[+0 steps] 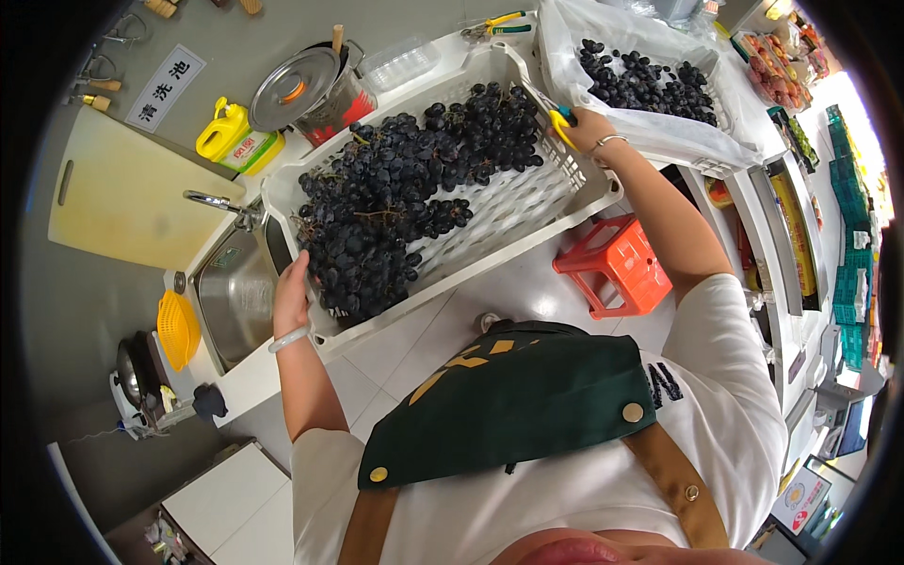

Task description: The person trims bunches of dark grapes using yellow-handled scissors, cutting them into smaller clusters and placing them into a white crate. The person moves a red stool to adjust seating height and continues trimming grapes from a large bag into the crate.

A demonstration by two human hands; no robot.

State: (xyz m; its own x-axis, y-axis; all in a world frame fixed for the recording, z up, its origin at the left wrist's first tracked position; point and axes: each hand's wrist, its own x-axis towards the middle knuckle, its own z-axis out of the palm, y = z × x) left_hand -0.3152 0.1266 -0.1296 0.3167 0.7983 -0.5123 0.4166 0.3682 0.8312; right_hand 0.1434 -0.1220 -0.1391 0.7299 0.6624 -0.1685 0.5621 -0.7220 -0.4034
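A white plastic crate (490, 259) with slotted walls lies across the counter, tilted in view. Bunches of dark grapes (377, 188) fill its left and far parts, leaving its slatted floor bare toward the near right. My left hand (293, 294) grips the crate's left end, with some fingers hidden behind the wall; a pale bangle circles that wrist. At the opposite end, my right hand (590, 130) is closed around a yellow-handled cutting tool (562, 127), probably snips, and is against the crate's rim. The tool's blades are hard to make out.
Left of the crate are a steel sink (235, 292), a faucet (221, 201) and a cutting board (132, 202). Behind it stand a yellow jug (240, 141) and a lidded pot (320, 89). A lined crate (744, 155) holds more grapes. An orange stool (621, 264) stands below.
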